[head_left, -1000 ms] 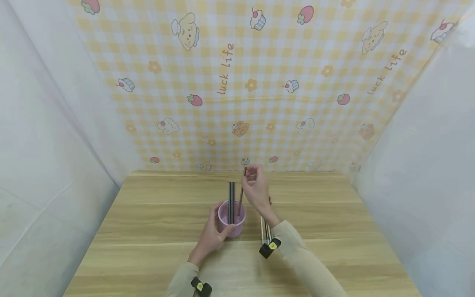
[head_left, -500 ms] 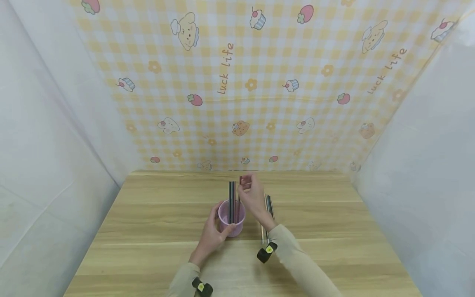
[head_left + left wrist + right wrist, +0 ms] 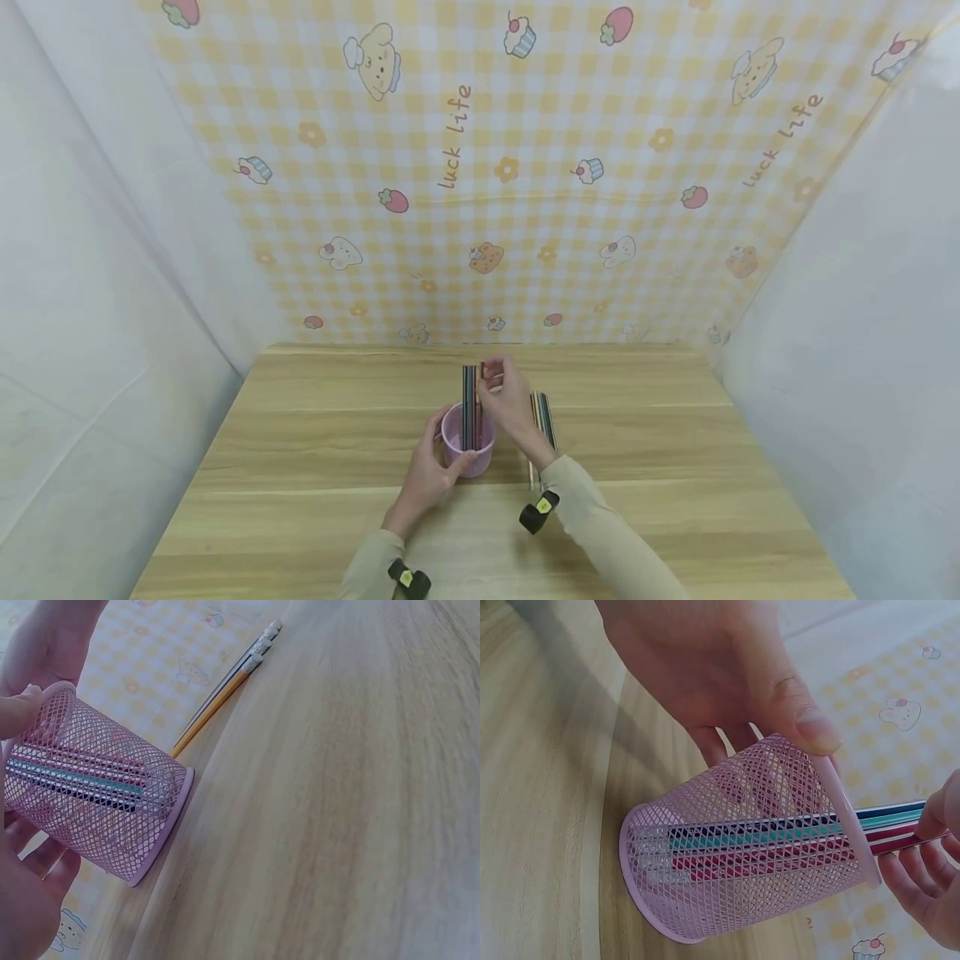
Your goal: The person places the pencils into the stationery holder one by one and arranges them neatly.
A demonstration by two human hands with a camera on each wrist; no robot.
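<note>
A pink mesh pencil cup stands upright on the table, and my left hand grips its side, thumb at the near rim. Several pencils with dark, green and red barrels stand inside, as the mesh shows in the right wrist view. My right hand pinches a red pencil near its top, above the rim. The lower part of that pencil is inside the cup, beside the others. In the right wrist view, the pencils' white eraser ends are near the cup's base.
More pencils lie on the wooden table right of the cup, partly under my right forearm. One has a yellow barrel. A yellow checked cloth hangs behind the table, with white sheets at both sides.
My right hand has moved down and left with the red pencil, which now stands more upright and deeper in the cup. The left hand has stayed on the cup.
</note>
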